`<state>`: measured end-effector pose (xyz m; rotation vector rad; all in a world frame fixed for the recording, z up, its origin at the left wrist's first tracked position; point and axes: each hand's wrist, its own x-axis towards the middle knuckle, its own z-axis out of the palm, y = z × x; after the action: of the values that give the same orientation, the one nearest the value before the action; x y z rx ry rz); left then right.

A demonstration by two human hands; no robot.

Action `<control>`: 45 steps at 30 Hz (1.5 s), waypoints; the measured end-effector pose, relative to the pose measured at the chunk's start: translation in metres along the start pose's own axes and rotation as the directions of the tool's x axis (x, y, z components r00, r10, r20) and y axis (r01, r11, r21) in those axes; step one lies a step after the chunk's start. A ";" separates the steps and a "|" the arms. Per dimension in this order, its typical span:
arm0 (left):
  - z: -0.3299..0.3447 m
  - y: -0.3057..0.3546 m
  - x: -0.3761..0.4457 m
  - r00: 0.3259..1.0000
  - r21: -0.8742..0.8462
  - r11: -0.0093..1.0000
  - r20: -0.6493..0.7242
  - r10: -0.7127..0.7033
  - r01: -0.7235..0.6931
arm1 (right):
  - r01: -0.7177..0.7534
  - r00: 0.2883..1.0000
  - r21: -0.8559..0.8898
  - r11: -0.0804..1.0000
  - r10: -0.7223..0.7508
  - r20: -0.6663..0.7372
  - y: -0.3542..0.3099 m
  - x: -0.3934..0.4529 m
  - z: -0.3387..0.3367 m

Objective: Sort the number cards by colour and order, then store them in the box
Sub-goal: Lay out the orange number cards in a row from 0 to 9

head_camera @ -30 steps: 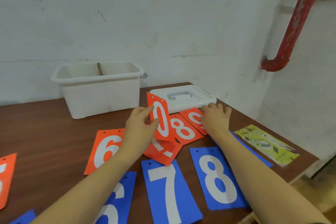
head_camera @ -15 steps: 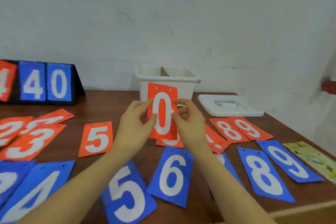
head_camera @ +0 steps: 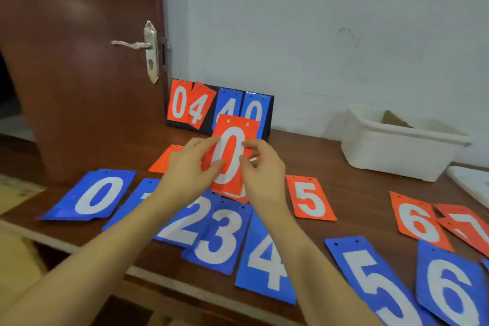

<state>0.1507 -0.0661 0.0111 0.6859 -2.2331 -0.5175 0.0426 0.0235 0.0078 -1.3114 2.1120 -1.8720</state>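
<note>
Both hands hold an orange 0 card (head_camera: 234, 148) upright above the table. My left hand (head_camera: 189, 169) pinches its left edge and my right hand (head_camera: 260, 169) its right edge. Blue cards lie in a front row: 0 (head_camera: 96, 194), 2 (head_camera: 188, 222), 3 (head_camera: 221, 238), 4 (head_camera: 267, 259), 5 (head_camera: 375, 283), 6 (head_camera: 449, 288); a blue card beside the 0 is partly hidden by my left arm. Orange 5 (head_camera: 309, 198), 6 (head_camera: 418, 222) and 7 (head_camera: 468, 228) lie behind them. More orange cards lie hidden under my hands. The white box (head_camera: 397, 151) stands at the back right.
A flip scoreboard (head_camera: 219, 108) showing 04 and 40 stands against the wall behind the held card. A dark red door (head_camera: 79, 61) with a metal handle is at the left. The white box lid (head_camera: 471, 183) shows at the right edge. The table's front edge (head_camera: 79, 246) runs close below the blue row.
The view has swung left, from the table's right end to its left end. My right hand came off the orange 9 and joined the left on the orange 0 card, which travelled left with both.
</note>
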 end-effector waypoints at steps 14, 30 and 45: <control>-0.059 -0.182 0.057 0.966 0.108 0.961 0.001 -0.258 0.256 | 0.230 0.819 -0.552 0.801 0.147 0.555 0.026 0.065 0.168; -0.051 -0.185 0.071 0.981 0.448 0.893 0.142 -0.130 0.054 | 0.234 0.917 -0.605 0.761 0.033 0.397 0.036 0.073 0.137; 0.068 -0.081 0.070 0.761 0.220 0.919 0.638 0.118 -0.327 | -0.031 0.914 -0.854 0.520 0.361 0.186 0.110 0.114 0.011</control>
<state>0.0845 -0.1611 -0.0405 0.4161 -3.0258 -0.2716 -0.0861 -0.0613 -0.0308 -1.2370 2.8687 -0.3651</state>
